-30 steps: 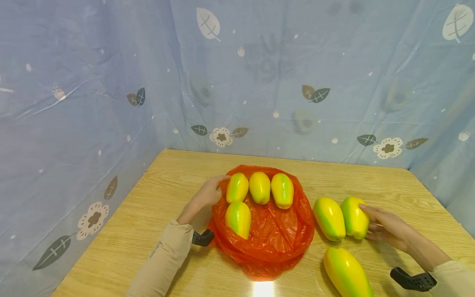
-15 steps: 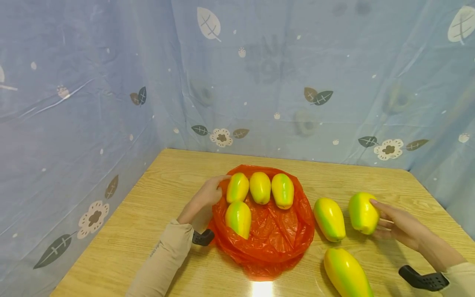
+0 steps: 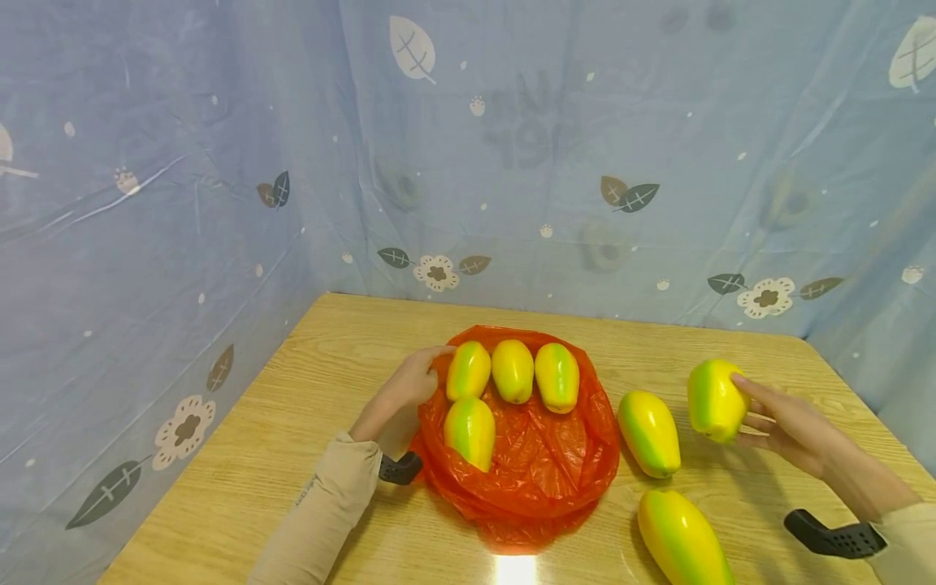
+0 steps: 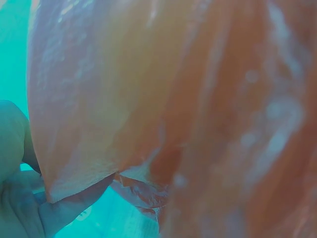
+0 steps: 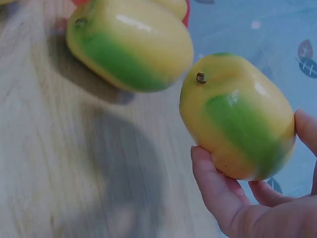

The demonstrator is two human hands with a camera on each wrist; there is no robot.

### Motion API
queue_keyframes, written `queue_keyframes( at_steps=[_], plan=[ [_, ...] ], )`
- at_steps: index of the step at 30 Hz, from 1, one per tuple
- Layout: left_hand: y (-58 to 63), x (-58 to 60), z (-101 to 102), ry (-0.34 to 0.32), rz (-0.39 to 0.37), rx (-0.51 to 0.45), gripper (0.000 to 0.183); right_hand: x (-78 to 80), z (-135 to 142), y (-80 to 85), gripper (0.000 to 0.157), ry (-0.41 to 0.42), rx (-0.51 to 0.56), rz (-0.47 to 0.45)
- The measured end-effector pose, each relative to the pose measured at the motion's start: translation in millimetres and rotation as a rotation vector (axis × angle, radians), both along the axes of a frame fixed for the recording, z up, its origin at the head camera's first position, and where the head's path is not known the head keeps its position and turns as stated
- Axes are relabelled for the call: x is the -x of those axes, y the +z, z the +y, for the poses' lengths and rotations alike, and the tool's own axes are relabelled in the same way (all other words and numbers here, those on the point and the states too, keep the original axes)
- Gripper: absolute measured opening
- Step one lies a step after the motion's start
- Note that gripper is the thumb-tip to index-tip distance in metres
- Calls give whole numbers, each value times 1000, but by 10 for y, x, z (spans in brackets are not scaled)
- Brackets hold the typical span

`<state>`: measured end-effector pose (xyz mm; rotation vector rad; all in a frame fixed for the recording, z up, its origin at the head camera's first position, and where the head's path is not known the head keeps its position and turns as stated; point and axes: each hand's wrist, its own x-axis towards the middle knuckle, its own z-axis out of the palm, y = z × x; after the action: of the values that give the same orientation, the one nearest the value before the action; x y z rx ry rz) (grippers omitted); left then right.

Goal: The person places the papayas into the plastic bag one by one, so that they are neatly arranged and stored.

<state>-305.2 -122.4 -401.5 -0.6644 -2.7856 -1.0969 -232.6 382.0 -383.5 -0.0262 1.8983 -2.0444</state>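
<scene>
My right hand [image 3: 793, 431] holds a yellow-green papaya [image 3: 717, 400] above the table, fingers and thumb around it. In the right wrist view that papaya [image 5: 237, 116] is gripped near its lower end, its stem spot facing the camera. My left hand [image 3: 402, 390] is at the left rim of a red plastic bag [image 3: 541, 455], which is spread wide. The left wrist view shows the bag's edge [image 4: 74, 163] between thumb and finger. Inside the bag lie several papayas, three along the back and one papaya [image 3: 470, 432] at the front left.
Right of the bag, one papaya [image 3: 649, 433] lies on the wooden table [image 3: 351, 341]. Another papaya [image 3: 683, 536] lies nearer the front edge, partly cut off by the frame. A blue patterned cloth [image 3: 512, 162] hangs behind and along the sides.
My right hand has taken hold of the papaya beside the other one, moved it slightly right and lifted it off the table. My left hand and the bag stay put.
</scene>
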Motion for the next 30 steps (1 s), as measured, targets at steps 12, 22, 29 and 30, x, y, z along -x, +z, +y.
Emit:
queue_keyframes(
  at_steps=[12,22,29,30],
  plan=[
    [10,-22,-5,10,-15,-4,53,40,-279,152,25,-11,-23,40],
    [13,-30,-3,17,-22,0,53,72,-524,211,22,-34,-50,61],
    [21,-24,7,23,-27,4,53,71,-683,241,31,-21,-65,80],
    [24,-26,10,26,-30,5,53,69,-703,245,33,-19,-75,85]
  ],
)
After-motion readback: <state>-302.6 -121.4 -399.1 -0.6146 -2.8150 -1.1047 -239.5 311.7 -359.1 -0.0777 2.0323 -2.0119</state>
